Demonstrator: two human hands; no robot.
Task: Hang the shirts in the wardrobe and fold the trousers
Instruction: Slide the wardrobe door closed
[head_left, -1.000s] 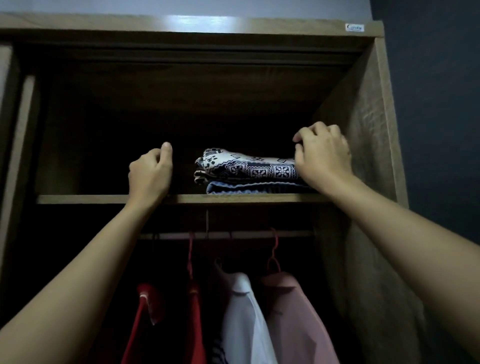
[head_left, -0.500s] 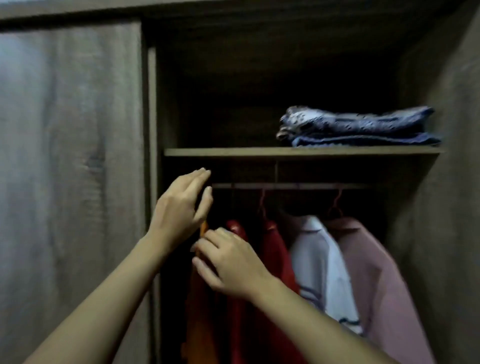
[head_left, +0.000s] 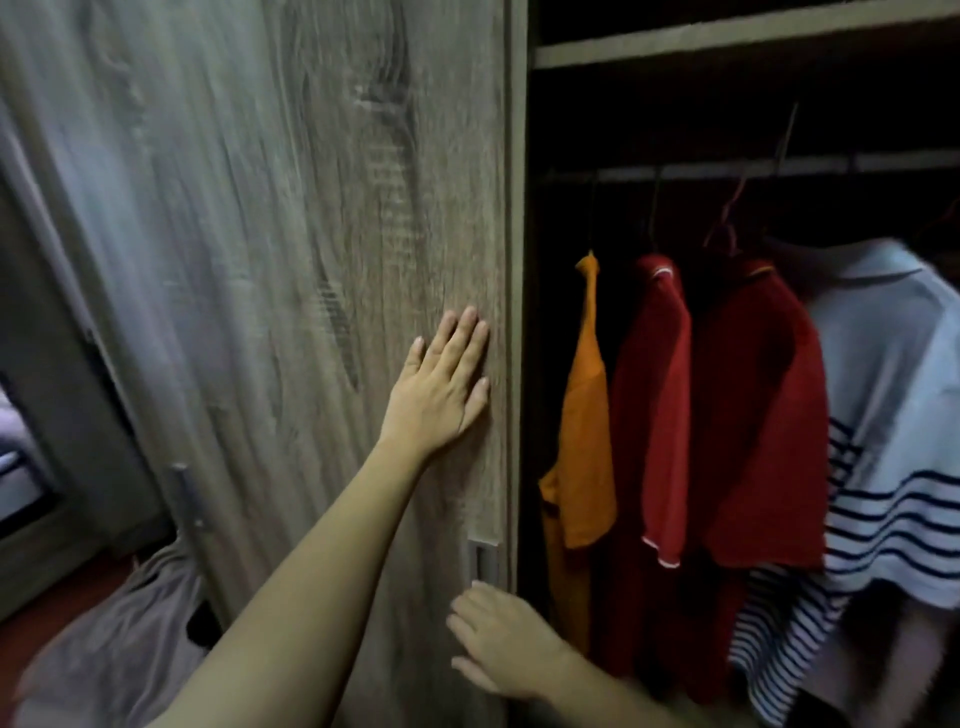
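The wardrobe's wooden sliding door (head_left: 270, 312) fills the left half of the view. My left hand (head_left: 441, 387) lies flat and open on the door near its right edge. My right hand (head_left: 498, 642) is lower down, just under the door's recessed metal handle (head_left: 483, 561), fingers spread and holding nothing. In the open section to the right, shirts hang from a rail (head_left: 753, 169): an orange shirt (head_left: 582, 431), two red shirts (head_left: 652, 410) (head_left: 763, 415) and a white shirt with dark stripes (head_left: 893, 431). The folded trousers are out of view.
A shelf edge (head_left: 727, 36) runs across the top right above the rail. A pale grey bundle of cloth (head_left: 119, 644) lies on the floor at the lower left. Another door with a bar handle (head_left: 189, 496) stands behind the sliding door at left.
Both hands left the top shelf, passed the hanging shirts and now rest on the sliding door. The view swung down and left, so the folded trousers went out of sight.
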